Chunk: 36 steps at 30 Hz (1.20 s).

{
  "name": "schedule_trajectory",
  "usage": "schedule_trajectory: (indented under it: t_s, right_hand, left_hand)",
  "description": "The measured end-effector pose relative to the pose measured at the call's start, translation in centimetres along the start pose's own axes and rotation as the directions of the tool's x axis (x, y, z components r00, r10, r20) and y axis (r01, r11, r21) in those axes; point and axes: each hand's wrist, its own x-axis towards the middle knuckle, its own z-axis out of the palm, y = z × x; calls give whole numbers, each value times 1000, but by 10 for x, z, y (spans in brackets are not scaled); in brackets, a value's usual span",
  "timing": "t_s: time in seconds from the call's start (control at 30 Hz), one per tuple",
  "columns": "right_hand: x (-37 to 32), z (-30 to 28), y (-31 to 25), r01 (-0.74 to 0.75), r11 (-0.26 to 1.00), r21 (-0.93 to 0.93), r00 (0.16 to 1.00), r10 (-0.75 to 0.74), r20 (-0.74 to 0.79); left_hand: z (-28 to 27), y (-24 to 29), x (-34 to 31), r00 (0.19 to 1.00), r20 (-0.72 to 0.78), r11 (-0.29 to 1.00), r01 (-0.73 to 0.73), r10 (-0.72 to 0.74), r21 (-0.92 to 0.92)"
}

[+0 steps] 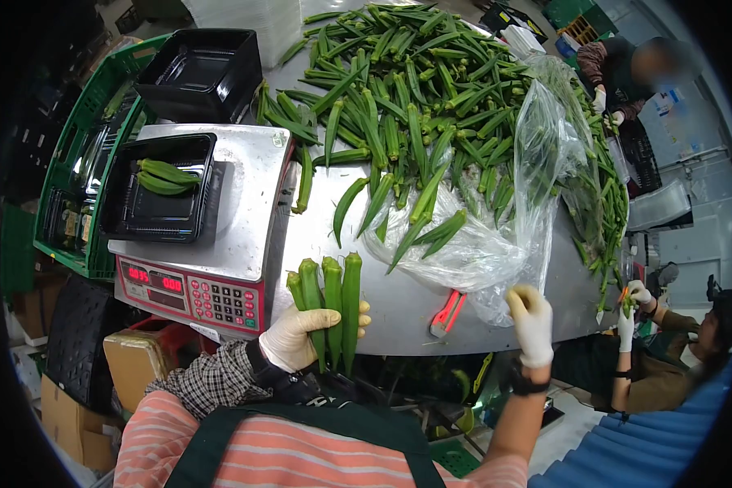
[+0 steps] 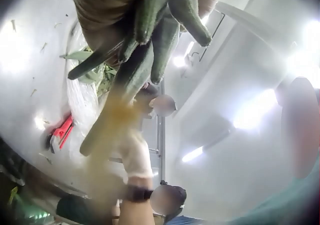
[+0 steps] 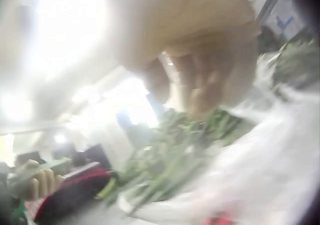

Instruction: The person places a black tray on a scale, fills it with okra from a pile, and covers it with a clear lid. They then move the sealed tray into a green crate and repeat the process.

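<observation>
In the head view, my gloved left hand (image 1: 305,333) grips several okra pods (image 1: 332,297) upright near the table's front edge, stem ends up. The left wrist view shows the tapered ends of the held pods (image 2: 132,75) pointing away from the palm. My gloved right hand (image 1: 532,324) hovers at the right near a clear plastic bag (image 1: 496,260), fingers loosely bent and nothing between them. It is blurred in the right wrist view. On the scale (image 1: 240,175), a black tray (image 1: 159,221) contains a few okra pods (image 1: 167,176).
A large okra pile (image 1: 407,89) covers the table's back. Red-handled cutters (image 1: 447,313) lie near the front edge. Stacked black trays (image 1: 199,73) stand behind the scale, beside a green crate (image 1: 57,175). Two other people work at the right, one nearer (image 1: 667,358).
</observation>
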Motion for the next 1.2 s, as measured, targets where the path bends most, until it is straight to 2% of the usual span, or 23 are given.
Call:
schedule_trajectory:
  t_s: [0.07,0.1,0.17,0.2,0.27,0.3,0.33,0.37,0.4,0.43,0.5,0.53,0.6,0.63,0.7,0.77,0.9,0.97,1.0,1.03,1.1,1.17,1.2]
  right_hand:
    - [49,50,-8,111,992,-55,994,-112,-1]
    - [74,72,-15,29,989,-148,999,-25,32]
    - [127,123,15,86,846,-527,969,-194,-153]
    - [137,134,11,90,848,-523,970,-194,-148]
    - [147,151,3,-201,838,-508,965,81,-248]
    - [147,148,3,-195,838,-510,967,77,-243]
    - [147,140,7,-174,960,-221,982,153,-110]
    - [145,129,11,-186,979,89,982,183,41]
    - [140,116,17,-171,909,381,982,126,141]
    - [123,105,5,-175,776,606,985,141,104]
    - [104,83,1,-158,450,879,980,-34,194]
    - [95,76,-3,-155,454,878,982,-30,188]
    - [78,66,-15,-220,320,922,944,-170,284]
    - [73,62,-20,-216,319,923,946,-167,279]
    - [62,60,-31,-308,309,900,878,-271,394]
    - [51,61,-42,-317,311,896,880,-257,400]
    - [25,87,-85,-337,539,772,801,-266,536]
    - [14,107,-118,-345,674,654,737,-237,633]
    - [11,119,-131,-303,720,625,690,-287,665]
    - [8,125,-151,-221,835,504,667,-248,703]
    - [4,144,-188,22,803,596,644,-468,606]
    - [5,148,-239,242,844,478,557,-525,644]
    - [5,156,-267,264,818,511,494,-570,656]
  left_hand:
    - [0,-5,-1,1000,6,999,-2,2,34]
    - [0,-7,-2,1000,-1,999,-3,3,40]
    - [-2,-10,-7,999,-54,998,-3,6,58]
    - [-3,-11,-9,998,-60,998,-6,10,59]
    - [-5,-10,-12,996,-87,999,-8,12,45]
    - [-6,-10,-14,996,-90,999,-13,17,42]
    - [-8,-9,-14,996,-90,999,-24,27,34]
    - [-9,-9,-15,995,-88,999,-34,35,23]
    - [-9,-8,-15,996,-83,999,-39,40,16]
    - [-9,-6,-15,995,-93,999,-45,48,26]
    - [-7,-5,-13,994,-97,998,-46,49,32]
    - [-5,-4,-12,995,-93,998,-46,48,32]
    - [-3,-4,-9,996,-82,999,-40,43,36]
    - [-2,-5,-7,997,-66,998,-43,46,38]
    - [0,-5,-5,998,-53,998,-43,46,43]
    - [7,-4,-3,999,-11,998,-49,50,34]
    - [9,-2,4,999,16,998,-43,43,49]
    - [14,-2,2,981,22,976,-193,192,102]
    - [22,-2,1,942,36,935,-336,334,116]
    - [31,5,-5,927,41,917,-375,373,139]
    - [32,11,-20,851,-81,849,-503,519,164]
    - [28,30,-41,791,-82,783,-577,607,232]
    - [34,46,-54,748,-50,740,-642,662,203]
